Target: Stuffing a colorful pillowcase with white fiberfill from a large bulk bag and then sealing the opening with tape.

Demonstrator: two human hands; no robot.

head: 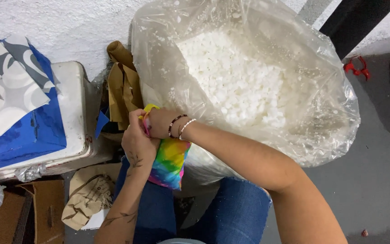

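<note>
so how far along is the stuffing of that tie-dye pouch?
Done: the tie-dye pouch already looks partly plump. In hand: both hands, left and right, grip its top edge beside the big clear bag of white foam bits. Left: I cannot tell whether the opening is closed; the big bag is open and holds plenty of foam.

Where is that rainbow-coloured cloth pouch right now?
The tie-dye pouch sits low centre, over the person's lap, gripped by both hands, against the big clear bag of white filling.

head cam | looks steeply down | close over hands [147, 133], lap
</note>
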